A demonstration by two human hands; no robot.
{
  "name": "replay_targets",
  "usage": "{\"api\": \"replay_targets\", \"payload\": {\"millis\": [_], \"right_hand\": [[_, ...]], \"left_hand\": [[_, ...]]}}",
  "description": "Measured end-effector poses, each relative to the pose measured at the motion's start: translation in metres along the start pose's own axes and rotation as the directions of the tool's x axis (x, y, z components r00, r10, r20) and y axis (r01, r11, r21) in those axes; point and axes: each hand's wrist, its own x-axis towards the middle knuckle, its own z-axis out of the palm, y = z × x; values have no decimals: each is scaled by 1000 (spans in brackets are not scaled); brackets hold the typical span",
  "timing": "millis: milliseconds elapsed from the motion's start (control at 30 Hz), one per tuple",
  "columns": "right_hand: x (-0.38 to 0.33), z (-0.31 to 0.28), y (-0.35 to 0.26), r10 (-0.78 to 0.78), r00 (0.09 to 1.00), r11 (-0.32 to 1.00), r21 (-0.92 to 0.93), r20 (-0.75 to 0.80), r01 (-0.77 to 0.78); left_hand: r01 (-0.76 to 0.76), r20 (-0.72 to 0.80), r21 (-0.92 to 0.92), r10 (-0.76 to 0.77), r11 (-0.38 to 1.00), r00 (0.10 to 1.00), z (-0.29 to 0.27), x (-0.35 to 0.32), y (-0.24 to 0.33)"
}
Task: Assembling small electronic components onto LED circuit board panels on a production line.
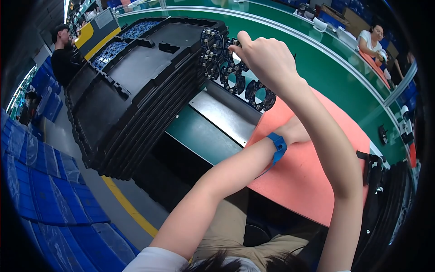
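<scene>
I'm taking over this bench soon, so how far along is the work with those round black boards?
Done: nothing finished shows; the pink mat is bare. In hand: the right hand reaches onto the row of round black boards beside the stack of black trays. The left hand is hidden behind the right forearm; only its blue wrist strap shows. Left: seemingly all the boards.

Both forearms are bare. A blue wrist strap (277, 149) with a thin cord circles the left wrist, near the picture's centre. A white short sleeve (156, 262) shows at seven o'clock, khaki trousers (235, 235) at six o'clock.
</scene>
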Motion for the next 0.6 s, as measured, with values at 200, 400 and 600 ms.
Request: {"api": "replay_targets", "payload": {"millis": [200, 400, 600], "right_hand": [[2, 8, 0, -26, 998, 1000, -14, -53, 25], [2, 6, 0, 42, 999, 999, -19, -26, -43], [-3, 9, 4, 33, 999, 999, -12, -35, -34]], "left_hand": [[-92, -61, 9, 93, 996, 994, 9, 10, -22], [-170, -47, 111, 176, 979, 983, 11, 12, -29], [-142, -85, 14, 143, 990, 986, 11, 10, -30]]}}
